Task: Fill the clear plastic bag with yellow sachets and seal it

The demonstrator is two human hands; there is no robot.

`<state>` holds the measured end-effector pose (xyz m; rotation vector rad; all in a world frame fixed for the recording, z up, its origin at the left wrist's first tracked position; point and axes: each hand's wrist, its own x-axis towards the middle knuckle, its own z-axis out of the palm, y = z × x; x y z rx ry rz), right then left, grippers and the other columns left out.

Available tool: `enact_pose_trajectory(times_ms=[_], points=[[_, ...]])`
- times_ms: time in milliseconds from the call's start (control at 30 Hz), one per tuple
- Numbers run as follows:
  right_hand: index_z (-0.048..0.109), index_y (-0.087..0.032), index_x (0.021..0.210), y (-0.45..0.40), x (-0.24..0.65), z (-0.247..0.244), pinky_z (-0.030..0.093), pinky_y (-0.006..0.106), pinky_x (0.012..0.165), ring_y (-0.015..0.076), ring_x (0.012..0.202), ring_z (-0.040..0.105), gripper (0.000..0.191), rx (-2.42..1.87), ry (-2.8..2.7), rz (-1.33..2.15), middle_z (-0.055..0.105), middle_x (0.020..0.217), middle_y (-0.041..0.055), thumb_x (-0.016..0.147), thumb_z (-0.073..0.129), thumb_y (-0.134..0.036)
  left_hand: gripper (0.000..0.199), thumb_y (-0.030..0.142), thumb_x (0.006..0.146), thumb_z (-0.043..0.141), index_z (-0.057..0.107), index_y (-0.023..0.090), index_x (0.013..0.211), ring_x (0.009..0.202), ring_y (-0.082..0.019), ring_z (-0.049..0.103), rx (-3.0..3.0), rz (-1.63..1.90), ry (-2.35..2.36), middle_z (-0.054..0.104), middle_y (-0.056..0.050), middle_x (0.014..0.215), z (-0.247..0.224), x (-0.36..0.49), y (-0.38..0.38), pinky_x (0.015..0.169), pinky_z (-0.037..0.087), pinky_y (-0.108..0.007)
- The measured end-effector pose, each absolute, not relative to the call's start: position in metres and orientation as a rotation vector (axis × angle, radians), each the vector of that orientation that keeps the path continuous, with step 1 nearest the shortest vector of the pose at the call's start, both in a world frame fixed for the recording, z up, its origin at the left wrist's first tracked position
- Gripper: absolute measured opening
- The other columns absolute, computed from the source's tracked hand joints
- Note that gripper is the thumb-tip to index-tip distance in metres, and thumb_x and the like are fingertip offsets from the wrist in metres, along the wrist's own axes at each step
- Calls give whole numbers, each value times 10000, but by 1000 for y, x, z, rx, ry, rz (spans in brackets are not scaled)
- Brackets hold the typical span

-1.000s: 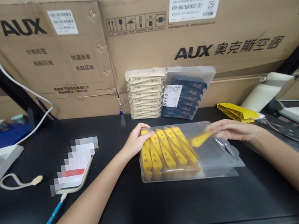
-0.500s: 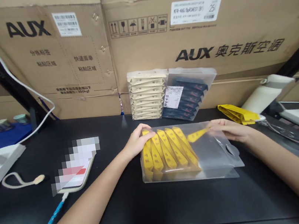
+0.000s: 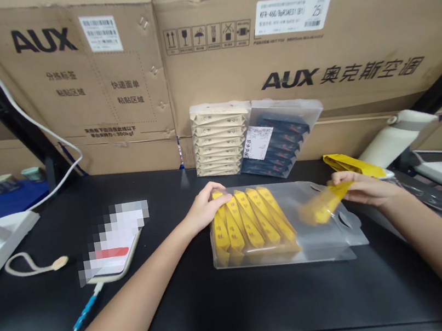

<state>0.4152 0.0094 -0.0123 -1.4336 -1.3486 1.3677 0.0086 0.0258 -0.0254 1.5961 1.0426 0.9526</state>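
One view only, from the head camera. Clear plastic case (image 3: 323, 238) lies flat on the black tabletop (image 3: 208, 300), its long axis running left to right, the open flap end with its hanger cut-out toward the right. Inside, at the left half, a row of yellow sachets (image 3: 250, 224) stands overlapped, each leaning with its top toward the far left; dark characters run down each, too small to read. Left hand (image 3: 205, 209) rests on the far-left corner of the case, fingers curled over the top of the first sachets, pressing on them rather than pinching. Right hand (image 3: 368, 189) pinches one loose yellow sachet (image 3: 324, 204) by its far end between thumb and fingers; the sachet is blurred, its long axis slanting down and left toward the mouth of the case. Against half a second earlier, this sachet sits further right and lower, drawn back from the row, and the right hand has shifted right with it; the left hand is unchanged. Behind, two filled cases lean on the wall of cartons: one with cream sachets (image 3: 219, 141), one with dark sachets (image 3: 283, 137) bearing a white label. Cardboard cartons (image 3: 354, 57) are printed "AUX". Further yellow sachets (image 3: 351, 163) lie beyond the right hand.
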Motion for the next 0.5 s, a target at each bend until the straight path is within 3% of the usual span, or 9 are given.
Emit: enact_pose_trajectory(times_ms=[133, 233, 400, 500], points=[[579, -226, 561, 7, 418, -13, 432, 281, 563, 135, 562, 528, 334, -1444, -1406, 1432, 574, 622, 31, 458, 797, -457, 237, 364, 729, 624, 539, 200, 877, 841, -156, 532, 1596, 946, 1046, 564, 10, 879, -26, 8, 26, 776, 391, -259], [650, -214, 618, 5, 406, -13, 453, 260, 574, 133, 571, 552, 333, -1447, -1439, 1494, 600, 625, 33, 471, 811, -466, 234, 362, 733, 620, 539, 198, 878, 845, -155, 523, 1605, 945, 1053, 558, 9, 881, -26, 8, 26, 776, 382, -258], [740, -183, 824, 0, 378, -5, 517, 274, 721, 179, 772, 656, 348, -1383, -1469, 1656, 706, 836, 75, 608, 769, -454, 240, 372, 734, 615, 539, 197, 881, 853, -161, 526, 1612, 940, 1067, 559, 3, 895, -25, 8, 25, 775, 389, -263], [735, -181, 962, -2, 371, -2, 540, 287, 731, 193, 833, 675, 337, -1338, -1491, 1764, 718, 964, 90, 708, 712, -403, 226, 359, 736, 613, 544, 196, 876, 870, -164, 530, 1627, 948, 1078, 568, 0, 918, -23, 8, 25, 794, 392, -265]])
